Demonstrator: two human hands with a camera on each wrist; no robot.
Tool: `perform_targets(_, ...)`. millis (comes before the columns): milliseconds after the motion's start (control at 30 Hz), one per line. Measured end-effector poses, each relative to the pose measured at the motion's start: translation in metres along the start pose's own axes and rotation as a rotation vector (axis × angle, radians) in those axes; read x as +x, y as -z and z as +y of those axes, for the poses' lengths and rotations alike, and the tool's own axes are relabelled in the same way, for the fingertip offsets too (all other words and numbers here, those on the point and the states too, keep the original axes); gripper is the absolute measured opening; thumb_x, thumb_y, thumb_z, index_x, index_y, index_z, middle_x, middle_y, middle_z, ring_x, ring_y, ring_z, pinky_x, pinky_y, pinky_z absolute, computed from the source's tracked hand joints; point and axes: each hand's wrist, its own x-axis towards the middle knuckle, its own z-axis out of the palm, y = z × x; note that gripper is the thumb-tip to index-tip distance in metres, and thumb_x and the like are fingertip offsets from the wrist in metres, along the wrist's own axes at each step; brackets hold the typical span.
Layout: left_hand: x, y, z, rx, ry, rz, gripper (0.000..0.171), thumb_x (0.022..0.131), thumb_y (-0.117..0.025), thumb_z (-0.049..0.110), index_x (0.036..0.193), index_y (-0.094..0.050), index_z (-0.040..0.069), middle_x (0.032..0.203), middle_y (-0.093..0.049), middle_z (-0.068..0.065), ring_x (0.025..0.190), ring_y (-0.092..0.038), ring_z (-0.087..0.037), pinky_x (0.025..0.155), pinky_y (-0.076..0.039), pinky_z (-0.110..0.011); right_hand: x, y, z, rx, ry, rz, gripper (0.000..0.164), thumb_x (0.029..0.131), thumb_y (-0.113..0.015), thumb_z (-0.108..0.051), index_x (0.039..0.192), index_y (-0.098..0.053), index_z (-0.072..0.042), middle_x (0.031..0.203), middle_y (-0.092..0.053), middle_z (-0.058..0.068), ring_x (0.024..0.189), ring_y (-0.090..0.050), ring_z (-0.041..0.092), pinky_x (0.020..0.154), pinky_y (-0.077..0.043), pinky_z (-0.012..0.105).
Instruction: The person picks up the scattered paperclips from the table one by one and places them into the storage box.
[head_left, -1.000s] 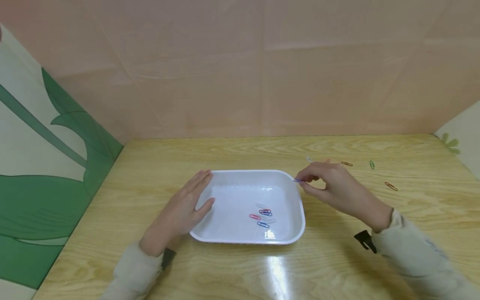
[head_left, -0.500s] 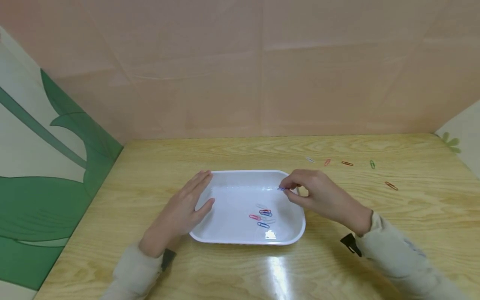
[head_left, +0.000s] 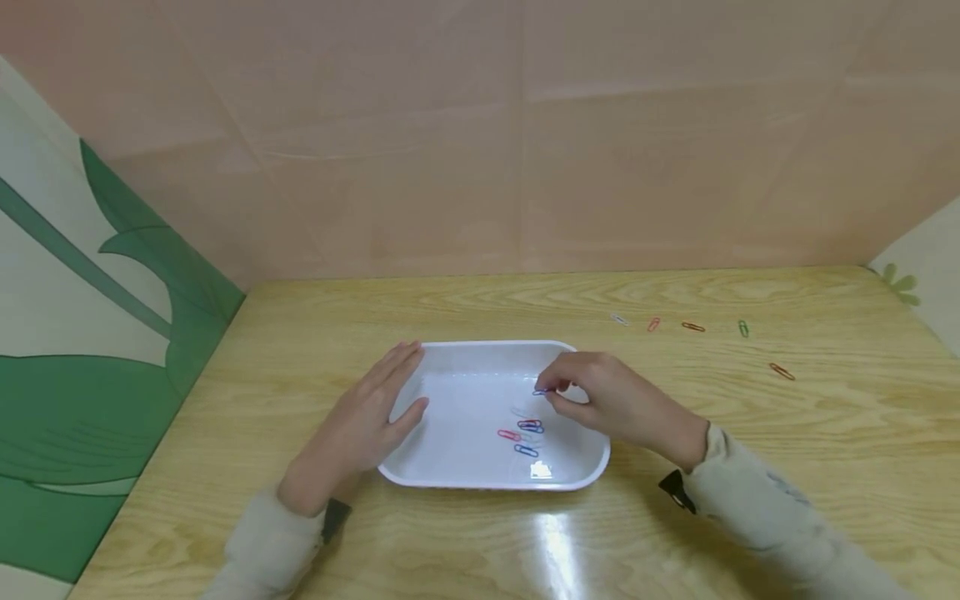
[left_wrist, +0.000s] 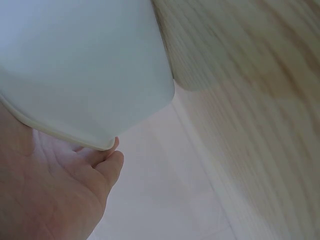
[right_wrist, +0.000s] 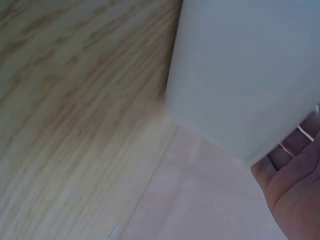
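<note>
A white tray [head_left: 450, 475] with rounded corners sits on the wooden table. My left hand [head_left: 371, 417] rests on its left rim, fingers straight and thumb reaching over the inside. Over the tray's right part, my right hand [head_left: 611, 400] pinches a blue paper clip [head_left: 539, 392] between thumb and index finger. Below it on the tray floor lie several paper clips, among them a pink one [head_left: 509, 435] and a blue one [head_left: 527, 451]. In the left wrist view the left hand [left_wrist: 65, 185] is at the tray's rim; the right wrist view shows the right hand [right_wrist: 295, 175] partly behind the tray wall.
Several paper clips lie on the table behind and right of the tray: a white one [head_left: 619, 319], a pink one [head_left: 654, 324], a dark red one [head_left: 693, 327], a green one [head_left: 743, 328] and an orange-red one [head_left: 782, 371]. A beige covering [head_left: 450, 150] stands behind the table.
My right hand has moved left from the tray's right rim to over its inside, carrying the blue paper clip. The left hand has stayed at the left rim.
</note>
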Motion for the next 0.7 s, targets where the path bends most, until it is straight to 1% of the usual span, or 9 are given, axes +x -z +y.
perform_targets(167, 0.000, 0.000, 0.000, 0.000, 0.005, -0.004, 0.066, 0.099, -0.057, 0.034, 0.154, -0.034, 0.007, 0.161, -0.034, -0.011, 0.150, -0.029, -0.031, 0.121, -0.031, -0.052, 0.002, -0.004, 0.001, -0.019, 0.007, -0.023, 0.012, 0.088, -0.070, -0.004, 0.097, -0.075, -0.009, 0.092, -0.071, -0.004, 0.082, -0.064, 0.010, 0.074, -0.060, 0.031)
perform_targets(400, -0.001, -0.001, 0.000, -0.001, 0.004, 0.003, 0.065, 0.099, -0.058, 0.032, 0.154, -0.035, 0.005, 0.161, -0.034, -0.012, 0.150, -0.031, -0.032, 0.121, -0.031, -0.051, 0.006, -0.009, -0.001, -0.028, -0.018, -0.042, 0.011, 0.089, -0.070, -0.007, 0.097, -0.075, -0.013, 0.092, -0.071, -0.006, 0.084, -0.063, 0.005, 0.074, -0.059, 0.028)
perform_targets(567, -0.001, -0.001, 0.000, 0.000, 0.005, -0.009, 0.065, 0.100, -0.056, 0.033, 0.154, -0.034, 0.005, 0.161, -0.033, -0.011, 0.150, -0.030, -0.031, 0.122, -0.030, -0.050, 0.006, -0.014, -0.002, -0.058, -0.035, -0.039, 0.010, 0.088, -0.072, -0.009, 0.096, -0.076, -0.014, 0.092, -0.071, -0.007, 0.084, -0.063, 0.005, 0.075, -0.058, 0.027)
perform_targets(700, 0.000, -0.001, 0.000, -0.004, -0.003, 0.003, 0.065, 0.099, -0.058, 0.032, 0.153, -0.035, 0.004, 0.160, -0.034, -0.012, 0.149, -0.031, -0.033, 0.121, -0.031, -0.051, 0.007, -0.017, -0.002, -0.084, -0.037, -0.032, 0.010, 0.087, -0.071, -0.009, 0.095, -0.076, -0.014, 0.093, -0.072, -0.007, 0.084, -0.064, 0.008, 0.074, -0.058, 0.029)
